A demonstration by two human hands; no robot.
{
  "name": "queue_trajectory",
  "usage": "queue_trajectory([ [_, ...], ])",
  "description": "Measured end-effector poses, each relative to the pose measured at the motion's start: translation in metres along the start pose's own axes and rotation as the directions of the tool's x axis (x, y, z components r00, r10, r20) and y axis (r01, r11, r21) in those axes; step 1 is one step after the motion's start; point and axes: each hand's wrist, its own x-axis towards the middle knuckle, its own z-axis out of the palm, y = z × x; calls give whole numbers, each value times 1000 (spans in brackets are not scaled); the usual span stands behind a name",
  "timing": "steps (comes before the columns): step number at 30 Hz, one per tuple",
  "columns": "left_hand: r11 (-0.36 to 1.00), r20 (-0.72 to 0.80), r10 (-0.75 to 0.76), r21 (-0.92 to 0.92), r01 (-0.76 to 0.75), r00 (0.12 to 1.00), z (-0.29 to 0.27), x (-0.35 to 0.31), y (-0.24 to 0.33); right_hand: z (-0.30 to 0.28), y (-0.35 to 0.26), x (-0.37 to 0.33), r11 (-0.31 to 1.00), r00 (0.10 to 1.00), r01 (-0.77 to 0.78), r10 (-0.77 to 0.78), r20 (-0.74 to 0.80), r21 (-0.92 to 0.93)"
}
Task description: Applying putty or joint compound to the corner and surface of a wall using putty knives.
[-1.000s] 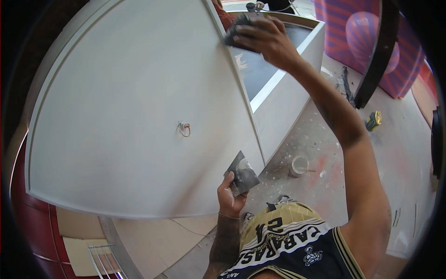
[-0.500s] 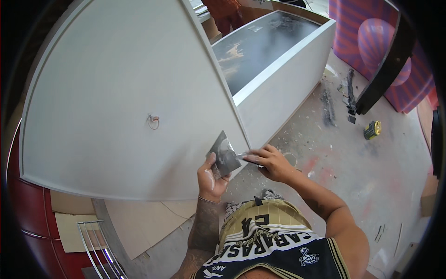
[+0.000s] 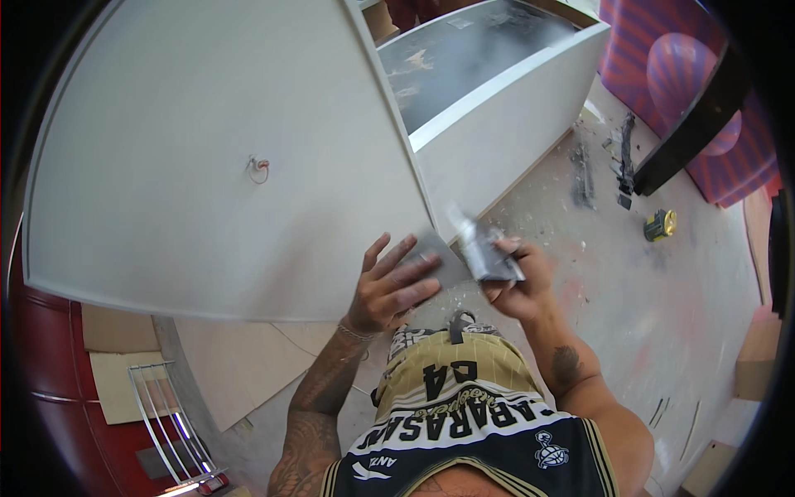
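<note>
My left hand (image 3: 396, 286) is turned back up, fingers stretched across a thin grey spreader plate (image 3: 447, 263). Its thumb is hidden, and the plate seems gripped beneath the fingers. My right hand (image 3: 526, 277) is closed round a putty scraper (image 3: 487, 250), whose blade carries whitish smears and is blurred by motion. The two tools are side by side, their edges close together; whether they touch I cannot tell. Both are just off the near right corner of a large white panel (image 3: 224, 224), which has a small looped wire (image 3: 260, 169) poking from its surface.
Beyond the panel stands a white box-like unit (image 3: 513, 108) with a dark, smeared top. A yellow and black can (image 3: 660, 225) sits on the stained floor at right, near a dark curved post (image 3: 691, 124). A metal rack (image 3: 166, 422) and cardboard sheets (image 3: 240, 364) lie at lower left.
My left hand has rolled over from palm up to back up with the plate. My right hand has turned the scraper upward, blade showing. The view has shifted slightly.
</note>
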Motion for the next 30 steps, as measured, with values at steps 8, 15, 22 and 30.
queue_trajectory([
  [8,-171,373,-900,-781,601,228,15,-49,21,24,33,-18,-369,433,823,-82,898,-431],
  [15,-578,565,-788,-816,25,244,-15,-55,0,-43,51,42,-608,615,637,30,788,-474],
  [22,-399,475,-773,-879,260,420,-76,-54,-38,52,27,55,-742,531,643,253,809,-189],
  [30,-374,489,-700,-872,316,520,-112,-53,-52,129,22,48,-766,675,638,511,532,-74],
])
